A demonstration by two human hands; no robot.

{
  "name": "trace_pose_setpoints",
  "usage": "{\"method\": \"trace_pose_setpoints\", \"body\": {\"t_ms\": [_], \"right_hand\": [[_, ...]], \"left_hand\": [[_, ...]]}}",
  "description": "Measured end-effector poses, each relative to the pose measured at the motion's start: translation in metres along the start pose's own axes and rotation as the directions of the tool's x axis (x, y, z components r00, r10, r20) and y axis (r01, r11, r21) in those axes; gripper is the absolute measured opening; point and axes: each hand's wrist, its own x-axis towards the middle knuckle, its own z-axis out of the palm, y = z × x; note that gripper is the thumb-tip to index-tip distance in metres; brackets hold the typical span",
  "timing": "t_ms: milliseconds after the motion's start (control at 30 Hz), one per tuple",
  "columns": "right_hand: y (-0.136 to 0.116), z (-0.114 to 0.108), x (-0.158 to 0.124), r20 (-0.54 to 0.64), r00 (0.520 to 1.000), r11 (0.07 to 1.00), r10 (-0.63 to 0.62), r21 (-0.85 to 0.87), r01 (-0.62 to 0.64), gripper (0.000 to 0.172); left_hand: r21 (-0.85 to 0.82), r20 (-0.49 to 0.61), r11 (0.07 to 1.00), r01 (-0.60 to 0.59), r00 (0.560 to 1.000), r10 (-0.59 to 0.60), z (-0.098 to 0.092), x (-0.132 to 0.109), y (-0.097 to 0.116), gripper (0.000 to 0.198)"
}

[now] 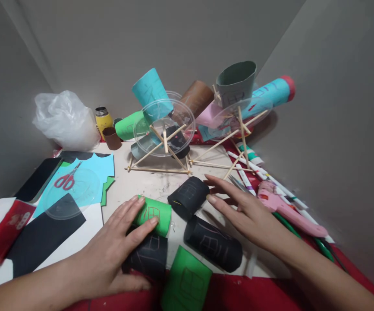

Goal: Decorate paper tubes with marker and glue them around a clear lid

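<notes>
My left hand [128,237] rests over a light green paper tube [161,214] with a window drawn on it, fingers on top and thumb against its side. Under and beside that hand lies a black paper tube [152,255]. My right hand [235,203] is open, its fingertips at the right end of another black tube [188,198]. Nearer to me lie a third black tube [212,244] and a darker green tube [187,280]. Behind them stands a wheel model [164,140] of clear plastic discs and wooden sticks, with coloured tubes around it.
A second stick-and-disc frame [241,125] carries tubes on the right. Pink glue gun [290,211] and markers [261,170] line the right edge. Red scissors [64,181], cut paper [44,237], a phone [38,179] and a plastic bag [65,121] are on the left.
</notes>
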Motion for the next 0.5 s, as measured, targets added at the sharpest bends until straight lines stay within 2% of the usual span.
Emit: {"method": "trace_pose_setpoints", "body": {"t_ms": [167, 500], "right_hand": [[0.003, 0.003, -0.002, 0.037, 0.998, 0.998, -0.059, 0.011, 0.058, 0.053], [0.009, 0.014, 0.002, 0.083, 0.994, 0.997, -0.067, 0.046, 0.063, 0.053]], "left_hand": [[0.055, 0.02, 0.998, -0.042, 0.999, 0.041, -0.004, 0.009, -0.001, 0.103], [0.051, 0.011, 0.996, -0.078, 0.997, 0.078, -0.003, 0.014, -0.007, 0.096]]}}
